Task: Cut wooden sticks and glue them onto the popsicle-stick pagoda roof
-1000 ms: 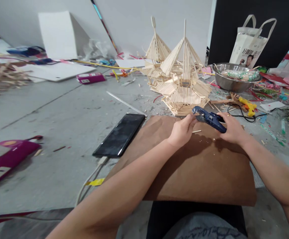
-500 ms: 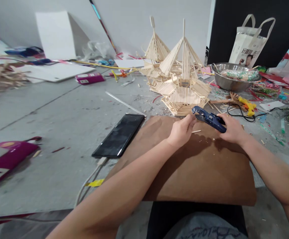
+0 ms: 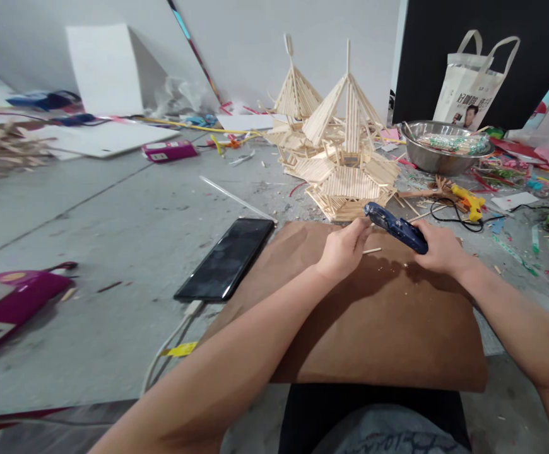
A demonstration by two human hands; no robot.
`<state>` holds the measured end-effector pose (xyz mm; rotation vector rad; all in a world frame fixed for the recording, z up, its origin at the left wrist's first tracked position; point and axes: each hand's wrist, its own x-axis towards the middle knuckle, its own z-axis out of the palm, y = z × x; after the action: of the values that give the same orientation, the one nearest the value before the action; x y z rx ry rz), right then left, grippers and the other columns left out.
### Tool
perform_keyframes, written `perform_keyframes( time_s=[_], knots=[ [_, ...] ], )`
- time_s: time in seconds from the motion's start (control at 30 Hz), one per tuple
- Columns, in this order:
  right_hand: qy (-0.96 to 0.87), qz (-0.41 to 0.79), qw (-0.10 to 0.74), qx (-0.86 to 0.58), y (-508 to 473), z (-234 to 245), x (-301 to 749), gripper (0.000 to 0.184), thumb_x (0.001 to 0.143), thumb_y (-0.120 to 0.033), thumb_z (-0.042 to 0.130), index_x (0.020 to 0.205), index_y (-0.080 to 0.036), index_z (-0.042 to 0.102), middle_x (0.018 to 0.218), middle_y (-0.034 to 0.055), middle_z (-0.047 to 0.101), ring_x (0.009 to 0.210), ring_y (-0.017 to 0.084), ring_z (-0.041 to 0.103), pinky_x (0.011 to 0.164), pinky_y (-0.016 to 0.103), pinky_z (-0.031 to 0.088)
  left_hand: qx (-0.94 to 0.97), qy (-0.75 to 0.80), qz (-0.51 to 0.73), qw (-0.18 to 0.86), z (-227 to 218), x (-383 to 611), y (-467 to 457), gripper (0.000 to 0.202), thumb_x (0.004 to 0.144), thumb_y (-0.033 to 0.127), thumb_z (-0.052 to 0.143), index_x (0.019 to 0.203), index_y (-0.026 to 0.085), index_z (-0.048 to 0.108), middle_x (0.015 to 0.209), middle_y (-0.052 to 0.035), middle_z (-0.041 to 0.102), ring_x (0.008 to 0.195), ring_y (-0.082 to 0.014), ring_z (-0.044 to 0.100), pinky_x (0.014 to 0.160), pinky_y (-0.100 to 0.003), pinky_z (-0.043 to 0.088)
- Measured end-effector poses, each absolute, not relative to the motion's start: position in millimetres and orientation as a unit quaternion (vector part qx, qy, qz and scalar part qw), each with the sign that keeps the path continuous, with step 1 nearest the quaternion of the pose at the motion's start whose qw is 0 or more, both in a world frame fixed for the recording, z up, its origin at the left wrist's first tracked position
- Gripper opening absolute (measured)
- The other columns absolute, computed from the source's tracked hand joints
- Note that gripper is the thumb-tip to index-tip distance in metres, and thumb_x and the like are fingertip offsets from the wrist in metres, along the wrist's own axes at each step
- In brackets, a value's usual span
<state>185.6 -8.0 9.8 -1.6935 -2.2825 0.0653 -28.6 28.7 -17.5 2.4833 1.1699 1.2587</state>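
Note:
My right hand is wrapped round a dark blue hand cutter with its handles squeezed together. The cutter's head points left and slightly up, close to my left fingertips. My left hand is closed in a pinch beside that head; what its fingers hold is hidden. Below the hands, a short wooden stick and some small pale chips lie on a brown board. Just beyond the board stands a pagoda-like model built of wooden sticks, with a second pointed roof behind it.
A black phone with a white cable lies left of the board. Purple power strips rest further left. At the right are a yellow glue gun, a metal bowl and scattered scraps. A tote bag stands behind.
The cutter's handles, spread apart before, have come together in my right hand. My left hand has barely moved. The whole view has shifted slightly.

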Motion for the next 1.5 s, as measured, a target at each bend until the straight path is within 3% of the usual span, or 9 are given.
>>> perform_keyframes(
  time_s=[0.87, 1.07, 1.2, 1.37, 1.5],
  knots=[
    [-0.784, 0.017, 0.121, -0.608, -9.1, 9.2, 181.6, 0.031, 0.069, -0.029, 0.052, 0.098, -0.016, 0.055, 0.085, 0.0100, 0.067, 0.078, 0.025, 0.062, 0.066, 0.031, 0.043, 0.814, 0.427, 0.384, 0.089, -21.7, -27.8, 34.3, 0.024, 0.087, 0.031, 0.034, 0.089, 0.017, 0.054, 0.070, -0.0035, 0.064, 0.057, -0.0122, 0.058, 0.055, -0.022, 0.040],
    [-0.770, 0.014, 0.121, -0.627, -7.3, 6.3, 182.5, 0.028, 0.070, -0.031, 0.050, 0.095, -0.017, 0.055, 0.080, 0.0093, 0.067, 0.074, 0.025, 0.063, 0.065, 0.031, 0.043, 0.813, 0.420, 0.392, 0.099, -21.8, -27.0, 34.3, 0.025, 0.087, 0.031, 0.034, 0.086, 0.016, 0.054, 0.063, -0.0015, 0.058, 0.051, -0.0104, 0.051, 0.053, -0.021, 0.038],
    [-0.751, 0.006, 0.167, -0.639, -5.6, 3.6, 185.2, 0.029, 0.071, -0.030, 0.050, 0.096, -0.018, 0.056, 0.081, 0.0091, 0.067, 0.076, 0.025, 0.063, 0.067, 0.032, 0.044, 0.810, 0.406, 0.408, 0.115, -21.2, -25.4, 32.4, 0.022, 0.086, 0.031, 0.036, 0.084, 0.017, 0.053, 0.060, 0.0012, 0.053, 0.050, -0.0083, 0.046, 0.051, -0.019, 0.036],
    [-0.676, -0.046, 0.286, -0.678, 6.7, 2.3, 203.2, 0.042, 0.074, -0.038, 0.048, 0.109, -0.015, 0.052, 0.093, 0.0115, 0.066, 0.085, 0.026, 0.062, 0.072, 0.035, 0.046, 0.785, 0.386, 0.454, 0.166, -17.9, -23.0, 30.8, 0.020, 0.085, 0.031, 0.039, 0.082, 0.017, 0.053, 0.053, 0.0054, 0.042, 0.047, -0.0057, 0.037, 0.049, -0.016, 0.033],
    [-0.601, -0.071, 0.268, -0.750, 21.0, 0.1, 223.0, 0.052, 0.075, -0.048, 0.048, 0.113, -0.013, 0.050, 0.098, 0.0170, 0.064, 0.090, 0.032, 0.060, 0.075, 0.041, 0.045, 0.745, 0.394, 0.485, 0.233, -17.4, -20.6, 32.6, 0.018, 0.084, 0.032, 0.042, 0.080, 0.017, 0.051, 0.052, 0.0068, 0.037, 0.047, -0.0050, 0.033, 0.048, -0.016, 0.032]
  ],
)
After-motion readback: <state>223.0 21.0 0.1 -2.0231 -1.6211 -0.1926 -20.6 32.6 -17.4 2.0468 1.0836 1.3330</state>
